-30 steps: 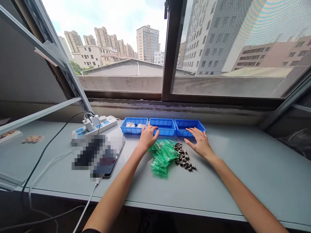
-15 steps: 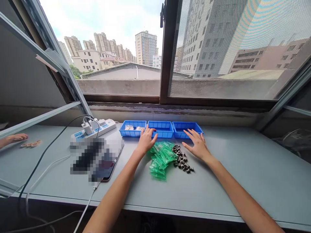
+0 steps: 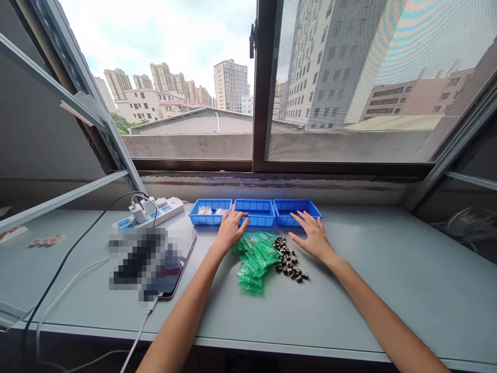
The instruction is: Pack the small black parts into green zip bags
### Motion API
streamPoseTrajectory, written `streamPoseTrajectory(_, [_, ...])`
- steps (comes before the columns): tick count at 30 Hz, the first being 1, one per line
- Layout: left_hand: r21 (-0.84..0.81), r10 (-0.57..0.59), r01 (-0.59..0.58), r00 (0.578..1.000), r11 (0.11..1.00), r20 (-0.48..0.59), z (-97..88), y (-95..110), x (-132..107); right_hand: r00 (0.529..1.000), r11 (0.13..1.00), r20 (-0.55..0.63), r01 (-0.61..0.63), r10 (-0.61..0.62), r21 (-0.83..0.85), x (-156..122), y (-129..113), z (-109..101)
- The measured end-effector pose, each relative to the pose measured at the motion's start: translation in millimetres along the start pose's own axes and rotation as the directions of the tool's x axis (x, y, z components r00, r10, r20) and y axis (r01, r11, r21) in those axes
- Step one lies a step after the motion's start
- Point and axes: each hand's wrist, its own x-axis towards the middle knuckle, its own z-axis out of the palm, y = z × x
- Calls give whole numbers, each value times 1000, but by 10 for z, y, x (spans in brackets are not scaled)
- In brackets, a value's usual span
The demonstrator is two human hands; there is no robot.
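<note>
Mosaic covers much of phone [image 3: 174, 282] and area beside it, can't ID what's under. Left hand [image 3: 230, 229] hides front-left corner of middle bin [image 3: 258, 220]; contact unclear. Right hand [image 3: 313, 239] hides part of right bin [image 3: 283, 220]; contact unclear too. Green bags [image 3: 256, 254] overlap, count unreadable. Metal parts [image 3: 288, 265] too small for detail. Tan pieces [image 3: 45, 241] blurry. Forearms [image 3: 188, 311], white cable [image 3: 135, 339] cut by bottom edge.

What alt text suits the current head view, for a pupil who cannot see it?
A person's open left hand and right hand flank green plastic bags and small metal parts on a grey table. Beyond them stand three blue trays in a row, the leftmost tray holding pale packets, with a window behind.
</note>
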Motion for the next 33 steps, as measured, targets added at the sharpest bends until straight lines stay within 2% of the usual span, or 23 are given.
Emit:
streamPoseTrajectory(16, [27, -31, 31, 999, 999, 20, -12, 10, 4, 1000, 1000, -3, 20, -20, 15, -10, 15, -10])
streamPoseTrajectory(20, [45, 56, -58, 998, 997, 32, -29, -6, 4, 1000, 1000, -3, 15, -15, 23, -10, 8, -18])
streamPoseTrajectory(24, [2, 198, -200, 970, 980, 139, -28, 21, -3, 1000, 999, 1, 14, -14, 38, -9, 5, -36])
streamPoseTrajectory(27, [-26, 214, -213, 960, 977, 180, -4, 39, -7, 1000, 999, 12, 15, -16, 47, -7, 18, -46])
streamPoseTrajectory(33, [-60, 221, -214, 961, 975, 166, 26, 26, -3, 998, 998, 46, 38, -40, 45, 2, 45, -59])
